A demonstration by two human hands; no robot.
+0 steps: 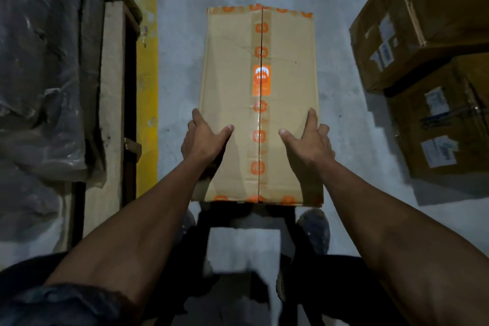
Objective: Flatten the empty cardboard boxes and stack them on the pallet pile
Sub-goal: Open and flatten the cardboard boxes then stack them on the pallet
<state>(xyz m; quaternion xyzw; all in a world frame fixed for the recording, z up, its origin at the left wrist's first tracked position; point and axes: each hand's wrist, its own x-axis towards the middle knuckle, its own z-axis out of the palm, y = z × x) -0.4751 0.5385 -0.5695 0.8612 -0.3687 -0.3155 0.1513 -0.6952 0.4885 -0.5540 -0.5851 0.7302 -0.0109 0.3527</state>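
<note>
One tall tan cardboard box with orange tape (260, 103): left hand (203, 140), right hand (309, 140) grip its sides, thumbs on top. Two brown boxes (423, 61) nearby on floor.

We see bare forearms behind our left hand (203, 140) and right hand (309, 143), a dark blue rolled-up fabric sleeve (60, 304) behind the left, dark trousers (325, 267) and worn grey-blue shoes (315, 230) beneath both.

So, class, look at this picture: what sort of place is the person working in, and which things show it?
Probably a warehouse or stockroom: a bare concrete floor with a yellow painted line, labelled cartons stacked at the side, and a taped cardboard box held between both hands.
</note>
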